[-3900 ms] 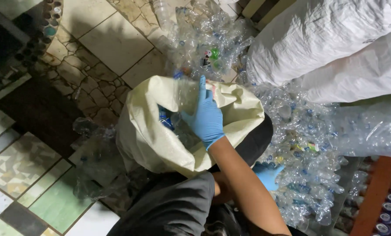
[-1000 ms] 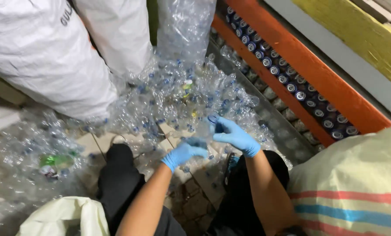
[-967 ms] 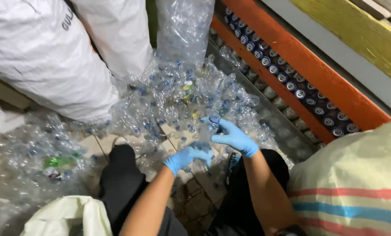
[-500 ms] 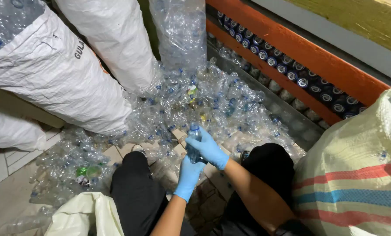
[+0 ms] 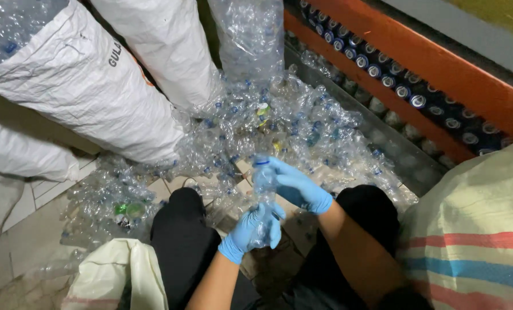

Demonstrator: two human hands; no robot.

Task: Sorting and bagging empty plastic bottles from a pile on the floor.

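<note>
Head view: the left hand (image 5: 252, 228), in a blue glove, is closed around the lower part of a clear plastic bottle (image 5: 263, 189) held upright. The right hand (image 5: 298, 186), also gloved, grips the bottle's upper part near the cap. A pile of empty bottles (image 5: 279, 123) lies just beyond both hands, with white sacks (image 5: 90, 86) further to their left.

Light: we see dim, even light, brightest on the white sacks (image 5: 96, 92) toward 10 o'clock.
Shadow: deepest around the dark trousers (image 5: 182, 241) near 6 o'clock.
Sharpness: soft blur on our gloved hands; edges bowed.
</note>
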